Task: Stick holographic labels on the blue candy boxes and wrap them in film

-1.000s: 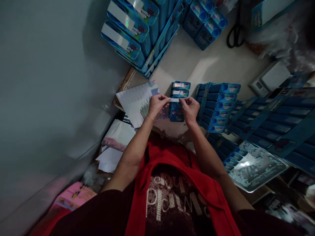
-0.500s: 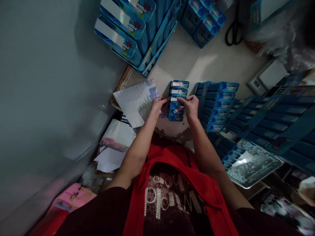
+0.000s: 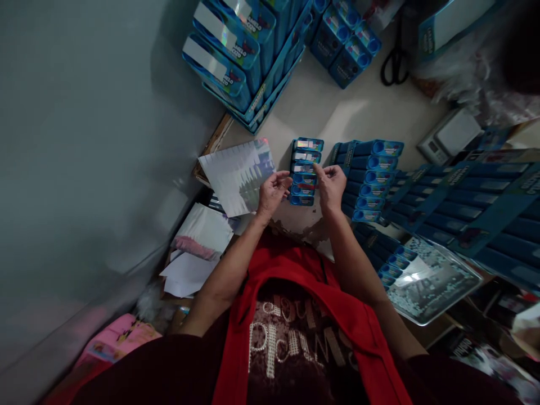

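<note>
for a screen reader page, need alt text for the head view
A person's left hand and right hand flank a row of blue boxes, the right by a white strip on one. A pale sheet lies left; scissors and a scale lie farther right.

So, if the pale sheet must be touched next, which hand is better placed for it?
Probably the left hand: it is close to the pale sheet and loosely open. The right hand is across the row of small blue boxes, touching or nearly touching one of them.
</note>
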The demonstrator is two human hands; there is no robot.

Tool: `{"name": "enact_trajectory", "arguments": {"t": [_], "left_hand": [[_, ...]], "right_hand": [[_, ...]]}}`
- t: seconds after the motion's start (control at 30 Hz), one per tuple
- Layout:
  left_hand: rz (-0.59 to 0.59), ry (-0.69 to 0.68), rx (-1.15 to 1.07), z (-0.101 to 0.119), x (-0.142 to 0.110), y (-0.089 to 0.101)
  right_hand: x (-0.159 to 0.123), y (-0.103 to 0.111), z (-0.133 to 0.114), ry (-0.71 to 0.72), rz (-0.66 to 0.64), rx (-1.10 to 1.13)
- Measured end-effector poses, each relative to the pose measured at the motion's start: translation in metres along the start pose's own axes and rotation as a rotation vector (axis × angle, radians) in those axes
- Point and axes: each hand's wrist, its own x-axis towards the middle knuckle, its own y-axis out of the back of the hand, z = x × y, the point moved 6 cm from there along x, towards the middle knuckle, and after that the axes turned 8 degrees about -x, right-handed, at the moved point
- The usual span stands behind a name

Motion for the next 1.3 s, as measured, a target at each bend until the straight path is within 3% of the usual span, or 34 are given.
{"name": "enact_trajectory", "arguments": {"t": [0.13, 0.27, 0.47, 0.6, 0.8, 1.3], "left_hand": [[-0.138, 0.098, -0.035, -0.007, -0.003, -0.015], [-0.095, 0.054, -0.004, -0.007, -0.007, -0.015], [0.001, 0.087, 0.095, -0.001, -0.004, 0.002], [0.006, 0.101, 0.248, 0.004, 0.010, 0.006], [-0.033, 0.072, 0.397, 0.009, 0.028, 0.008], [0.018, 0.072, 0.361, 0.001, 0.036, 0.010]], "right_hand": [[-0.006, -0.009, -0.008, 0.008, -0.020, 0.020], [-0.012, -0.012, -0.009, -0.011, -0.050, 0.072], [-0.019, -0.010, 0.004, -0.014, -0.230, 0.215], [-0.017, -0.007, 0.016, -0.036, -0.155, 0.213], [-0.013, -0.013, 0.014, -0.012, -0.109, 0.085], [-0.016, -0.019, 0.007, 0.024, -0.058, -0.035]]}}
